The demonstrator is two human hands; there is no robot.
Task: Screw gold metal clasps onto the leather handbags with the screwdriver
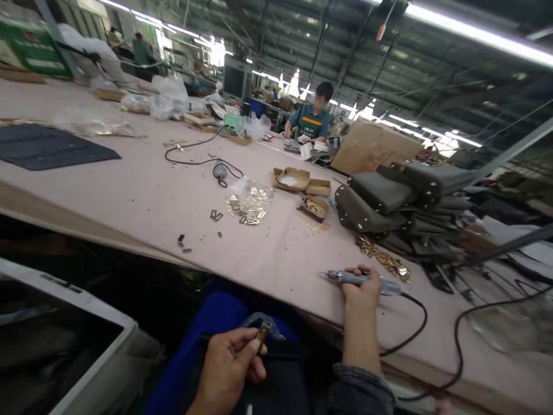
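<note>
My right hand [362,291] rests on the pinkish worktable [142,190], closed round a grey electric screwdriver [358,279] whose tip points left and whose black cord [415,331] trails off to the right. My left hand [228,363] is low over my lap, below the table edge, pinching a small brass metal fitting [262,333] between thumb and fingers. A dark piece of material [280,380] lies on my lap under that hand.
A clear bag of brass fittings [250,202], small cardboard trays [298,180] and a gold chain [382,257] lie on the table. Dark grey bags [389,207] are stacked at right. A seated person in green [311,118] works at the far end. A white crate [69,340] stands at left.
</note>
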